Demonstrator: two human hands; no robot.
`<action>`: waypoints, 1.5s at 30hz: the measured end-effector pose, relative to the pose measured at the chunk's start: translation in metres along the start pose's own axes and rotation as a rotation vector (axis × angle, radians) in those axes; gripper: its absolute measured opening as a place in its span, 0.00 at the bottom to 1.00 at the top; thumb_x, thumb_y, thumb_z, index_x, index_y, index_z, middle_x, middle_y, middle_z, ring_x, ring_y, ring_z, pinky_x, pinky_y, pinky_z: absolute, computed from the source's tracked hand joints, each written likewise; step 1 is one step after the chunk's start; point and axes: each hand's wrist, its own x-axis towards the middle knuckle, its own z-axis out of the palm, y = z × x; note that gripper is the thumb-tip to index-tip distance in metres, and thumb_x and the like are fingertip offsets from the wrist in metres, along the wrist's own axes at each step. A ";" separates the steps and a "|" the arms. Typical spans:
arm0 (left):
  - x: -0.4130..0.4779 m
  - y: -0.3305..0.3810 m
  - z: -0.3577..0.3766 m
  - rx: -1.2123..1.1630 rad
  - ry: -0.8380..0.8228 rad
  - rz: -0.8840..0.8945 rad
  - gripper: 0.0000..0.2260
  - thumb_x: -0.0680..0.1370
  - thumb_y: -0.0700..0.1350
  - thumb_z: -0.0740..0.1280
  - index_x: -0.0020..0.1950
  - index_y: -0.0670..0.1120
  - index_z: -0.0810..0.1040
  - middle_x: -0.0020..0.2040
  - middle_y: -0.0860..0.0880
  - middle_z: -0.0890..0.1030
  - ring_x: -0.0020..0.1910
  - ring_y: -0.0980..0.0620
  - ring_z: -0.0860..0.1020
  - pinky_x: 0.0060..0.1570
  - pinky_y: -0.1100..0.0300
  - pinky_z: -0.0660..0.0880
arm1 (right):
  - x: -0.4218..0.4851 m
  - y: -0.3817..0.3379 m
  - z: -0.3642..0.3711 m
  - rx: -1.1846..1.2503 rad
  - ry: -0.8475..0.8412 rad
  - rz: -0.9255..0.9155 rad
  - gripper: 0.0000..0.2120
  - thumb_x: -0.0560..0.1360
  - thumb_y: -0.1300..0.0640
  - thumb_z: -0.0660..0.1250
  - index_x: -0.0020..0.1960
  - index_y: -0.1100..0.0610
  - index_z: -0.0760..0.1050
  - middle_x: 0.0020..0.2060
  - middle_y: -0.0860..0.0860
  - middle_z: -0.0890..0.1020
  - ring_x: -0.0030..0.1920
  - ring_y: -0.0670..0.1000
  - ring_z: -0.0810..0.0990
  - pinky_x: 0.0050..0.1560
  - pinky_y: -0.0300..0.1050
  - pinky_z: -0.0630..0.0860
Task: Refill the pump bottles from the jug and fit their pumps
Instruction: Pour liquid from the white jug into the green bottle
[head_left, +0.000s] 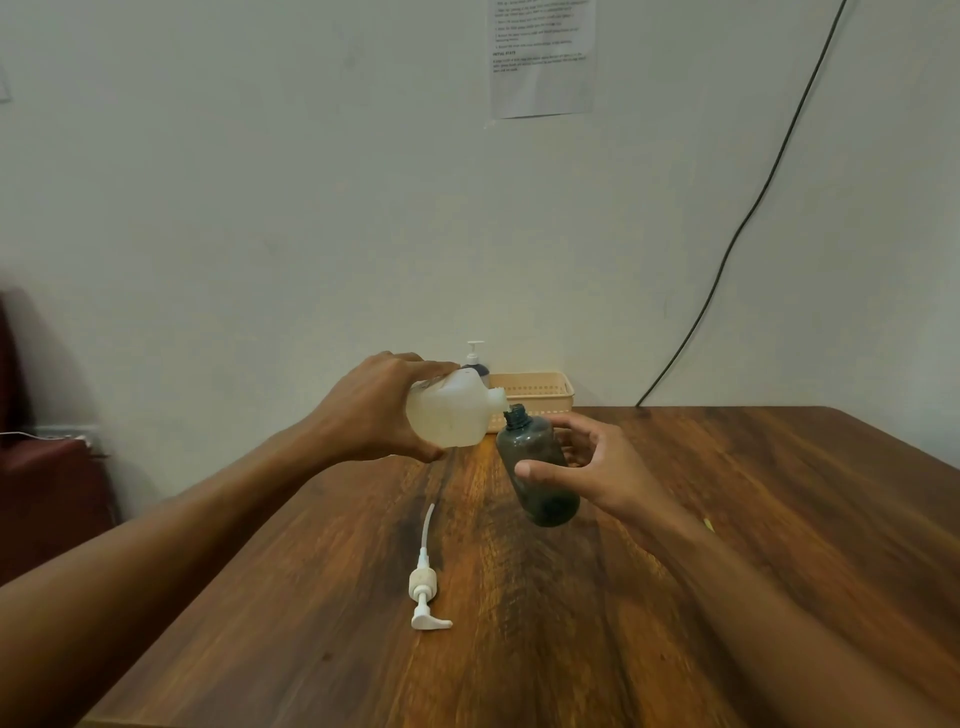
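Note:
My left hand (371, 408) grips a translucent white jug (452, 413), tipped sideways with its spout right at the open threaded neck of a dark grey pump bottle (535, 467). My right hand (597, 467) holds that bottle above the table, tilted left toward the jug, thumb across its front. A white pump (427, 587) with its long dip tube lies flat on the wooden table (727, 519) in front of me. A second bottle (476, 364) with its white pump fitted stands at the back, mostly hidden behind the jug.
A beige plastic basket (540, 388) sits at the table's far edge against the wall. A black cable (727, 249) runs down the wall to the table's back right. A dark red seat (47, 483) stands left of the table.

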 end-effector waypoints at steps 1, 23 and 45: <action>0.000 0.000 -0.001 0.001 0.001 0.001 0.42 0.63 0.62 0.80 0.75 0.55 0.72 0.61 0.53 0.81 0.54 0.56 0.76 0.49 0.71 0.67 | 0.000 0.000 0.000 0.001 0.000 0.000 0.26 0.61 0.37 0.83 0.56 0.33 0.79 0.51 0.31 0.83 0.53 0.37 0.82 0.39 0.23 0.77; 0.001 0.003 0.000 0.022 -0.016 -0.029 0.43 0.64 0.61 0.81 0.76 0.55 0.71 0.62 0.53 0.81 0.53 0.58 0.73 0.48 0.73 0.64 | 0.001 0.004 -0.001 -0.005 -0.003 -0.013 0.28 0.61 0.35 0.83 0.58 0.34 0.78 0.56 0.34 0.82 0.56 0.39 0.81 0.39 0.24 0.77; 0.003 0.001 0.001 0.043 -0.013 -0.020 0.43 0.64 0.62 0.80 0.76 0.56 0.70 0.62 0.53 0.81 0.54 0.57 0.72 0.50 0.64 0.69 | 0.002 0.007 -0.001 -0.022 0.003 0.019 0.26 0.60 0.37 0.84 0.56 0.34 0.80 0.49 0.29 0.84 0.49 0.33 0.83 0.38 0.23 0.75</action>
